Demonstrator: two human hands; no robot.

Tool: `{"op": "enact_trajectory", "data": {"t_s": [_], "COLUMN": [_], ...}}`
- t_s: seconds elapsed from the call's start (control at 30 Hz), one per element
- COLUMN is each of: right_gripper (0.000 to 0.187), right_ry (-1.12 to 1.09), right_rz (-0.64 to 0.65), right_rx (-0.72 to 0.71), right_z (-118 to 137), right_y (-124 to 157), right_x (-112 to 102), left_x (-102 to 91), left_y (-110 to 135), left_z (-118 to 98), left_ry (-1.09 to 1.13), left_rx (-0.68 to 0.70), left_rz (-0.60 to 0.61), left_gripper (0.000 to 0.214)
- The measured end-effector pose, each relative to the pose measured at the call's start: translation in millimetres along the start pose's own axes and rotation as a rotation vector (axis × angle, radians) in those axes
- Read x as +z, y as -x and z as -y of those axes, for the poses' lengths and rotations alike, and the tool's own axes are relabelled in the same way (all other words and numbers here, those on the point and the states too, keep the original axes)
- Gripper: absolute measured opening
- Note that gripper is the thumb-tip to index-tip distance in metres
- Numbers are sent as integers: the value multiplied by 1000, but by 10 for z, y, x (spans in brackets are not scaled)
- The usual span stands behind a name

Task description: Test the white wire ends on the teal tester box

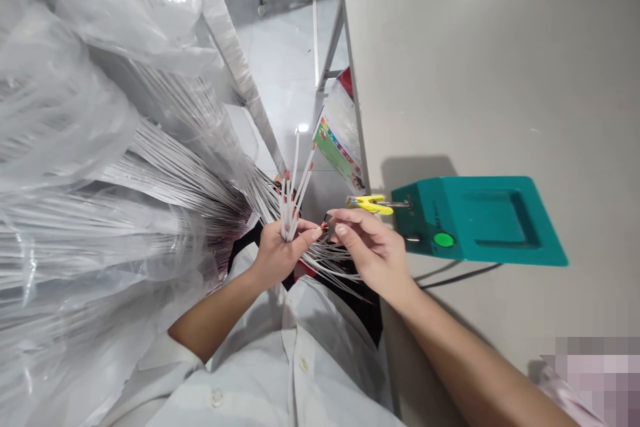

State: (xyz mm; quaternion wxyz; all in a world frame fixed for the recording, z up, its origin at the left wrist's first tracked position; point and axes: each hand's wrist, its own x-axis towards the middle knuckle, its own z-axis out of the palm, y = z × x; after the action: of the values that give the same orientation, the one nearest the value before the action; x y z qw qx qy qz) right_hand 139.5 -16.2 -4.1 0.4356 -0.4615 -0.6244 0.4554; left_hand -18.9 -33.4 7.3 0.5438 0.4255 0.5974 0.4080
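Observation:
My left hand (283, 253) is closed round a bunch of thin white wires (290, 207). Several of their reddish ends stick up above the fingers, and more of the bunch trails below and to the right. Close by on the right, my right hand (375, 250) has its thumb and fingers bent together in a pinch. Small copper-coloured ends (324, 228) show between the two hands, by the left thumb. Something thin and dark lies at the right fingertips, too small to name. Just above the right hand, a yellow clip (371, 204) sits on a metal rod of a teal device (500, 220).
The device has a lit green round button (443, 240) and dark cables (463, 275) on the grey table (490, 80). Long wire bundles (170, 160) under clear plastic (60, 93) fill the left. A printed bag (340, 140) hangs by the table edge. A pixelated patch covers the lower right corner.

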Motion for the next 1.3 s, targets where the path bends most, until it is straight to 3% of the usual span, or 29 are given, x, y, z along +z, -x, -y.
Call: {"op": "enact_trajectory", "data": {"t_s": [0.2,0.4,0.67,0.83,1.0,1.3], "right_gripper": [9,6,10,17,14,16], "right_ry": [117,22,-353,-529,-612,-659], "right_rz": [168,315,104,56,39,-11], "right_rx": [-155,-72,187,378,435,515], "right_z": [71,92,71,-9,-23,-14], "right_y": [-85,-104,-10,43,35,-6], "right_x": [-84,-121,68,130,136,135], "left_x": [-69,-137,9,97,142,116], "left_y": [2,-16,-34,-40,-49,-6], "left_z": [23,1,110,76,46,146], "left_ry": [-52,1,498,618,635,426], "left_rx": [31,34,-219,-302,-326,-257], "left_rz": [116,255,237,214,190,130], "left_gripper": [20,22,25,29,29,24]}}
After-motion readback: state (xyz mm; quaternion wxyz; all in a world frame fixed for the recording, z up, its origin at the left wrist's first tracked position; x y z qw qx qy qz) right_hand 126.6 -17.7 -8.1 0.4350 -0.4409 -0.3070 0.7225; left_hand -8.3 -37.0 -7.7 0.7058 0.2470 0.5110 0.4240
